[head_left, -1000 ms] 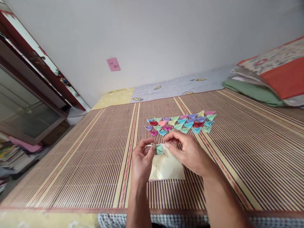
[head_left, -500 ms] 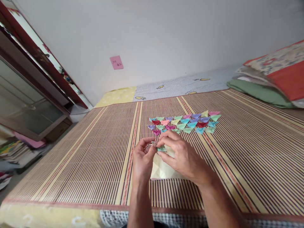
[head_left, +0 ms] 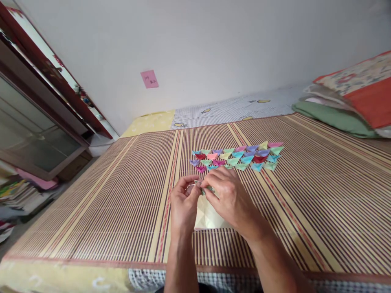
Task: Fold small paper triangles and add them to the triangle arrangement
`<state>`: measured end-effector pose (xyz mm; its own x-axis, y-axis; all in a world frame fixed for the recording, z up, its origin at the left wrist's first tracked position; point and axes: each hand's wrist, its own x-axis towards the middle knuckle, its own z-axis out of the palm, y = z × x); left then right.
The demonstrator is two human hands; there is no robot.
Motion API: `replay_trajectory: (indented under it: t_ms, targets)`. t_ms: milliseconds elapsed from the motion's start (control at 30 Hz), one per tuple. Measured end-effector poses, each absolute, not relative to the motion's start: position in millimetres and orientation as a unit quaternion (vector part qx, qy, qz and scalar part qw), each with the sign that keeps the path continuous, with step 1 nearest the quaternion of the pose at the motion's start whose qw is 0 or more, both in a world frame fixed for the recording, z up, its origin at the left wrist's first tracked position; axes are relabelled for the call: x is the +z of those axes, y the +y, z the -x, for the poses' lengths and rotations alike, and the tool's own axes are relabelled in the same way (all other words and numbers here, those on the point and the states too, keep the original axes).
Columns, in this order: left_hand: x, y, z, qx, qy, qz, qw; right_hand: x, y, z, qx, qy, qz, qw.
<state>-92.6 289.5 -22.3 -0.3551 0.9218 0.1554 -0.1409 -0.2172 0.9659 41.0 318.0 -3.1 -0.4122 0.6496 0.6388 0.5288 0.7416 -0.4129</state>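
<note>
A small green folded paper is pinched between both hands above the striped mat. My left hand grips its left end between thumb and fingers. From the right, my right hand pinches the same piece, its fingers hiding much of it. Beneath the hands lies a pale yellow creased paper sheet, partly covered by my right hand. Just beyond, small folded paper boats in many colours stand in several rows on the mat.
The striped mat covers the bed. Folded green cloth and a red floral cushion are piled at the right. A pink note is stuck on the wall. Books lie at the far left beside a glass-panelled door.
My right hand has shifted slightly left, closer to my left hand, with its fingers more bunched. Less of the green paper shows. My left hand has hardly moved.
</note>
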Motion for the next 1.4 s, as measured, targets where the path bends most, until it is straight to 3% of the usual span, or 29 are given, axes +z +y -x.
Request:
replay_trajectory:
  t_ms: [833, 1267, 1400]
  targets:
    - [-30.0, 290.0, 98.6, 0.629, 0.436, -0.415, 0.491, -11.2, 323.2, -42.9, 0.106, -0.814, 0.357, 0.446]
    - [-31.6, 291.0, 96.4, 0.620, 0.463, -0.435, 0.461, -10.0, 322.7, -43.0, 0.077, -0.818, 0.375, 0.428]
    - [-32.6, 292.3, 93.8, 0.631, 0.451, -0.414, 0.476, -7.5, 322.1, -46.8, 0.125, -0.814, 0.368, 0.431]
